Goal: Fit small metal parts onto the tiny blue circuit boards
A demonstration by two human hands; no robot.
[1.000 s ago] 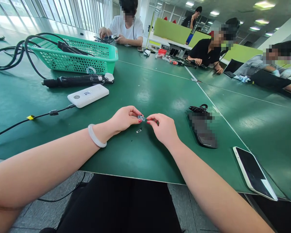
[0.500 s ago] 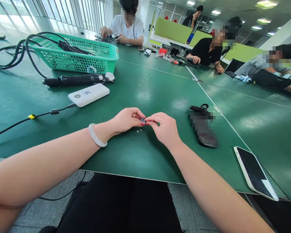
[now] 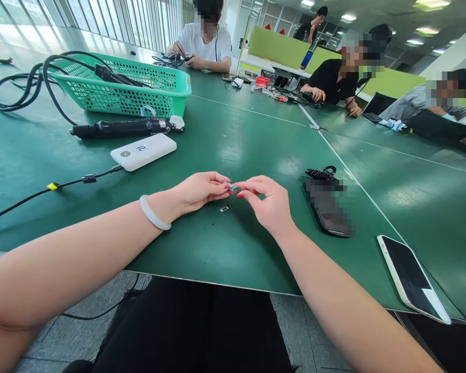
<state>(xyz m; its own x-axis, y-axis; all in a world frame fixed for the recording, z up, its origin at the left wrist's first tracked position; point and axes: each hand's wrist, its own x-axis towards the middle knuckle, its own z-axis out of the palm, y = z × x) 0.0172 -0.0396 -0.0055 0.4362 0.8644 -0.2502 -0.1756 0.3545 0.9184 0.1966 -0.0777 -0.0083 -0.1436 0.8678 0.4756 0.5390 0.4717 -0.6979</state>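
Note:
My left hand [image 3: 202,192], with a pale bangle [image 3: 154,213] on the wrist, pinches a small silvery-grey part [image 3: 230,186] between thumb and fingertips. Its exact kind is too small to make out. At the part's right end is my right hand [image 3: 270,201], its thumb and index fingertips slightly apart. Whether the index tip touches the part is hard to see. Below the hands, a tiny white-and-dark rectangular piece [image 3: 224,209] lies on the green table [image 3: 233,248]. A tiny dark speck lies near it.
To the left are a white power bank [image 3: 143,152] with a cable, a black cylindrical device [image 3: 120,128] and a green basket [image 3: 178,93]. To the right lie a black hair claw [image 3: 321,175], a dark case [image 3: 328,210] and a phone [image 3: 411,274]. Several people sit beyond.
The right thumb and index have parted slightly and drawn back to the right. More of the silvery part now shows in my left hand. The view has shifted slightly.

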